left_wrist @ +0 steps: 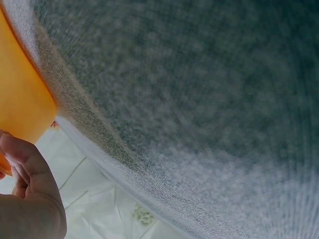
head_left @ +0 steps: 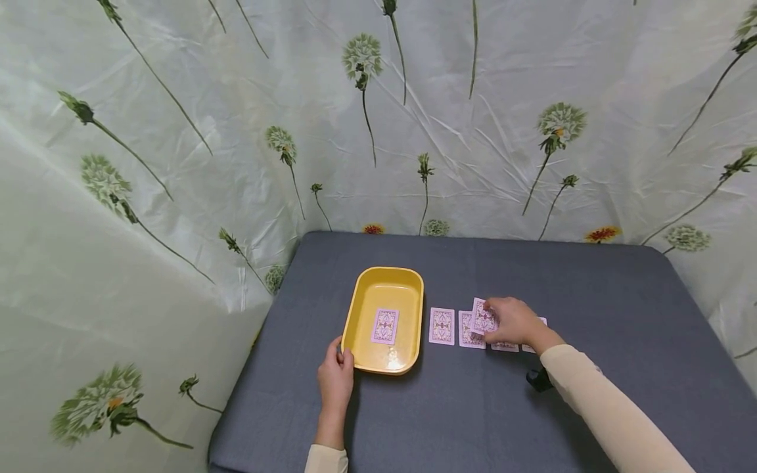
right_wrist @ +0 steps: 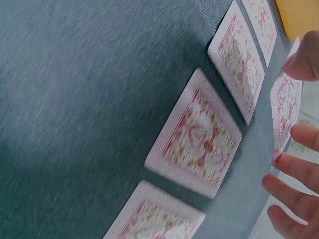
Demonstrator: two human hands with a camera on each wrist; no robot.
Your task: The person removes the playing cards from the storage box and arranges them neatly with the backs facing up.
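R hand (head_left: 514,320) has a playing card (head_left: 483,317) pinched by its edges, thumb at one side & fingertips opp.; so the R grip is narrow, holding just that card. From the R wrist view it's lifted clear of the surface (head_left: 266,407), tilted & slightly bowed, pink patterned back showing. From the head view it overlaps the 2nd card (head_left: 468,336) of a row of four, counting from the tray end.

L hand (head_left: 335,381) is at the near L corner of the yellow tray (head_left: 409,309), thumb up by the rim, fingers bent round the outside; L grip is holding the tray edge. Inside the tray, approx. mid-floor, lies one more card (head_left: 385,326), back up.

The row runs R from the tray, all backs up, small gaps b/w them. 1st card (head_left: 441,326) is just beside the tray, fully in sight; 3rd card (head_left: 504,347) & 4th card (head_left: 526,348) are partly hidden by the R hand in the head view, but show better from the R wrist.

Surface is dark grey cloth w/ rounded far corners. Behind it, a pale curtain (head_left: 207,66) w/ dandelion print. Cream sleeves (head_left: 615,407) on both arms. Small black obj. (head_left: 538,380) by the R wrist; can't tell what.
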